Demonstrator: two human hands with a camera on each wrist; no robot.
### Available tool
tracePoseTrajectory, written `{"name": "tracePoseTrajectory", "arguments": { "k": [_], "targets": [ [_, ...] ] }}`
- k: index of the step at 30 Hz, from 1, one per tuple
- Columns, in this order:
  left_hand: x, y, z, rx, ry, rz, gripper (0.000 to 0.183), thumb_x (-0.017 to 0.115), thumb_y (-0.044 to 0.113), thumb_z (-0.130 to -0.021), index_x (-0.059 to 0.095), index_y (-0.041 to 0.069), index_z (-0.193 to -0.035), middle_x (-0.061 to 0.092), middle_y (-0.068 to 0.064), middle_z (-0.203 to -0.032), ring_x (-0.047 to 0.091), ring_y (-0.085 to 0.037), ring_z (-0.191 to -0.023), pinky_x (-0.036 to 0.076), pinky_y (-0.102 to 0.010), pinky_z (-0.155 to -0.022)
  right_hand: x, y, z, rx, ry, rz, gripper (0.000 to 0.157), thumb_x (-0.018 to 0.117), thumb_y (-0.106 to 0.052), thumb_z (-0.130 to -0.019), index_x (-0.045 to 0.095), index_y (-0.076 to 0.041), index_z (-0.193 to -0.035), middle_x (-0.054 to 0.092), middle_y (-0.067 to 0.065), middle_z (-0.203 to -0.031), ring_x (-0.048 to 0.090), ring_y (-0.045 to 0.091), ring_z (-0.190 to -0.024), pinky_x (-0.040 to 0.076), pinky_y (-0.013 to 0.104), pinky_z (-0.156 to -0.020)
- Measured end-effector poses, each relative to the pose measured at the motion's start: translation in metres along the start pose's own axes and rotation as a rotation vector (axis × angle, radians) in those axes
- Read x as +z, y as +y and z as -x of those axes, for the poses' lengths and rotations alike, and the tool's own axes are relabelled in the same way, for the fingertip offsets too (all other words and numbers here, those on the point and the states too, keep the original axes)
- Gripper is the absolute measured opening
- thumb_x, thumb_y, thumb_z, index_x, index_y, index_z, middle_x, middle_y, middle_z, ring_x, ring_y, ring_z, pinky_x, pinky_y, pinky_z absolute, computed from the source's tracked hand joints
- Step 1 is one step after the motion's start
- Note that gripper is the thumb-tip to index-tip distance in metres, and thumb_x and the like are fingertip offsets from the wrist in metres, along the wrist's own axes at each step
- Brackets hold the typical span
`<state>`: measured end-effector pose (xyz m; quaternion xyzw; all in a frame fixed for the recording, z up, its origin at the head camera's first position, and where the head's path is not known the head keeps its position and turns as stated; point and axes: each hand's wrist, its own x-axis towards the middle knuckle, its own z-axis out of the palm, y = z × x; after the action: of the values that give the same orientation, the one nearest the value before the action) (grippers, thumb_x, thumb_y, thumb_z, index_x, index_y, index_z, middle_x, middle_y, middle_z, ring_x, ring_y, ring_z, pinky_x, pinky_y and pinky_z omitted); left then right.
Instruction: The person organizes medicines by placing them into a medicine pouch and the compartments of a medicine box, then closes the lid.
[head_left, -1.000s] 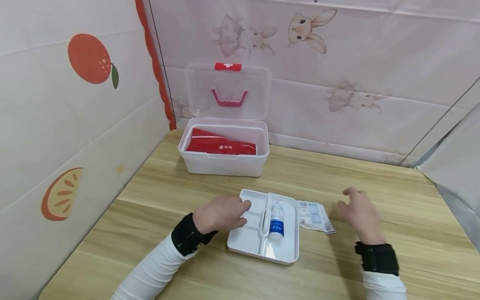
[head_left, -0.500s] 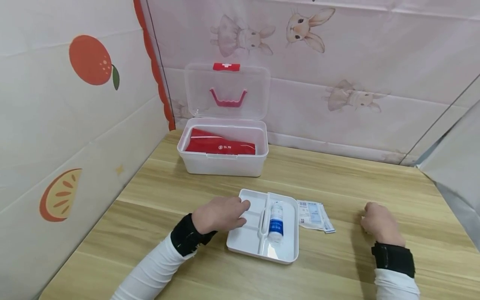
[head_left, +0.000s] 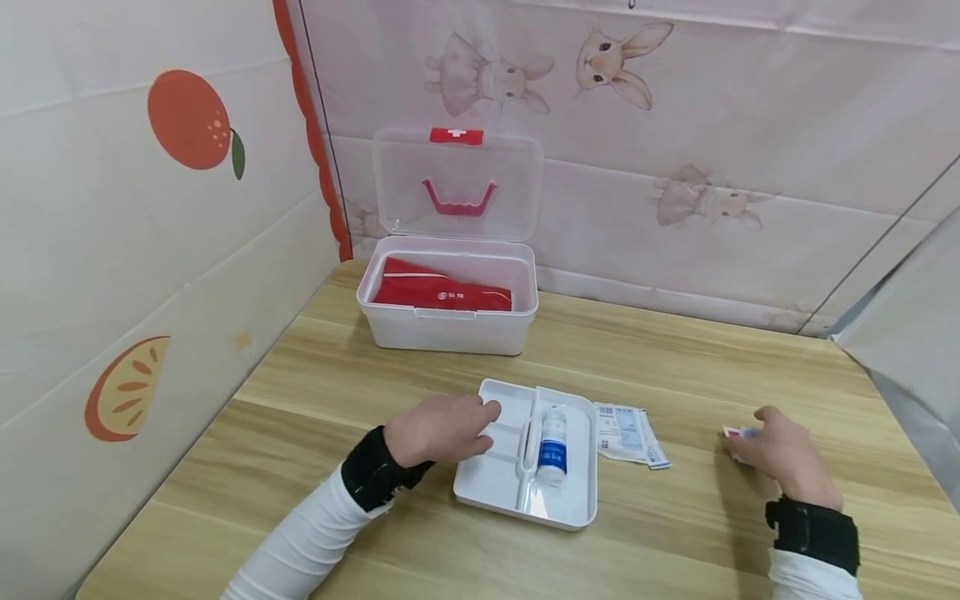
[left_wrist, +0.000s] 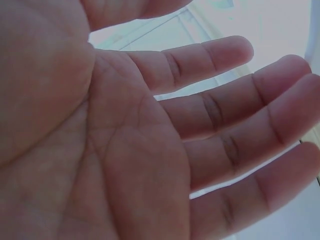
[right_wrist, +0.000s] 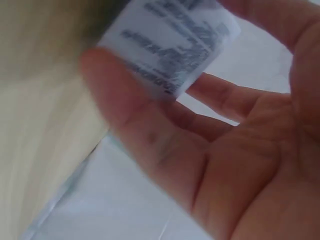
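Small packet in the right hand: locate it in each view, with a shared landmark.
Head: small packet, right side, below middle, in the right hand.
Left wrist: not in it.
Right wrist: small packet, top centre.
Shared landmark, head and right wrist only: right hand.

Person is wearing white long sleeves. Left sleeve (head_left: 303, 533) is wrinkling in crosswise folds along the forearm; right sleeve (head_left: 813, 577) is showing only partly. Wide black left wristband (head_left: 375, 471) and similar black right wristband (head_left: 816, 533) are circling both wrists. Left hand (head_left: 437, 429), right hand (head_left: 789, 457) are emerging bare.
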<state>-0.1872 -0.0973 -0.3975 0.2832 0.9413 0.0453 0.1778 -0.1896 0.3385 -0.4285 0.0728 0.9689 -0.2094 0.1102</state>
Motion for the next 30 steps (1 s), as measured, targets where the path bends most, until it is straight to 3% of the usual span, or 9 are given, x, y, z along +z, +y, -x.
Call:
{"name": "tracePoseTrajectory", "arguments": {
  "k": [6,11,13,16,21,26,30],
  "targets": [
    [-0.005,0.0,0.002,0.042,0.087,0.024,0.041,0.066,0.029,-0.096,0.055,0.01,-0.13,0.066,-0.007,-0.107,0.06,-0.015,-0.083,0.056,-0.028,-0.078,-0.002,-0.046,0.013,-0.166,0.121,-0.097,0.083,0.059,-0.048,-0.096,0.03,0.012,-0.145,0.046,0.044,-0.128,0.056,0.049,-0.105,0.051,0.049,-0.074],
    [-0.009,0.007,0.003,0.192,0.28,0.045,0.061,0.066,0.031,-0.096,0.04,0.013,-0.148,0.057,-0.009,-0.135,0.06,-0.018,-0.115,0.052,-0.034,-0.096,0.009,-0.103,0.034,-0.369,0.165,-0.24,0.074,0.064,-0.037,-0.097,0.031,0.003,-0.149,0.06,0.027,-0.119,0.06,0.032,-0.097,0.051,0.032,-0.068],
    [-0.01,0.011,0.003,0.291,0.373,0.04,0.068,0.068,0.032,-0.095,0.034,0.016,-0.152,0.053,-0.009,-0.139,0.058,-0.02,-0.12,0.051,-0.034,-0.098,0.017,-0.123,0.042,-0.468,0.125,-0.309,0.072,0.065,-0.03,-0.097,0.03,0.001,-0.151,0.064,0.021,-0.119,0.06,0.025,-0.093,0.05,0.028,-0.067],
    [-0.01,0.018,0.002,0.466,0.498,0.016,0.071,0.072,0.03,-0.092,0.035,0.02,-0.152,0.052,-0.011,-0.138,0.058,-0.021,-0.117,0.052,-0.032,-0.095,0.031,-0.148,0.055,-0.593,-0.012,-0.393,0.075,0.065,-0.024,-0.097,0.023,-0.001,-0.154,0.066,0.015,-0.117,0.058,0.019,-0.088,0.05,0.025,-0.068],
    [-0.007,0.025,0.004,0.692,0.66,-0.076,0.055,0.076,0.025,-0.089,0.055,0.021,-0.139,0.06,-0.005,-0.128,0.06,-0.015,-0.109,0.052,-0.023,-0.089,0.051,-0.171,0.069,-0.677,-0.288,-0.451,0.081,0.064,-0.028,-0.097,0.015,-0.006,-0.158,0.068,0.004,-0.105,0.058,0.016,-0.083,0.048,0.026,-0.067],
    [-0.006,0.025,0.007,0.767,0.702,-0.144,0.029,0.077,0.022,-0.088,0.07,0.017,-0.116,0.068,0.005,-0.098,0.063,-0.009,-0.088,0.05,-0.014,-0.078,0.06,-0.177,0.069,-0.693,-0.435,-0.567,0.069,0.059,-0.024,-0.101,0.024,-0.003,-0.156,0.069,0.009,-0.118,0.065,0.021,-0.096,0.053,0.028,-0.074],
    [-0.009,0.018,0.009,0.72,0.62,-0.097,0.016,0.075,0.021,-0.089,0.068,0.014,-0.102,0.066,0.004,-0.086,0.061,-0.008,-0.079,0.048,-0.011,-0.073,0.066,-0.182,0.066,-0.726,-0.398,-0.582,0.044,0.057,-0.024,-0.102,0.051,-0.001,-0.139,0.068,0.011,-0.115,0.067,0.021,-0.094,0.056,0.032,-0.076]
  ]
}}
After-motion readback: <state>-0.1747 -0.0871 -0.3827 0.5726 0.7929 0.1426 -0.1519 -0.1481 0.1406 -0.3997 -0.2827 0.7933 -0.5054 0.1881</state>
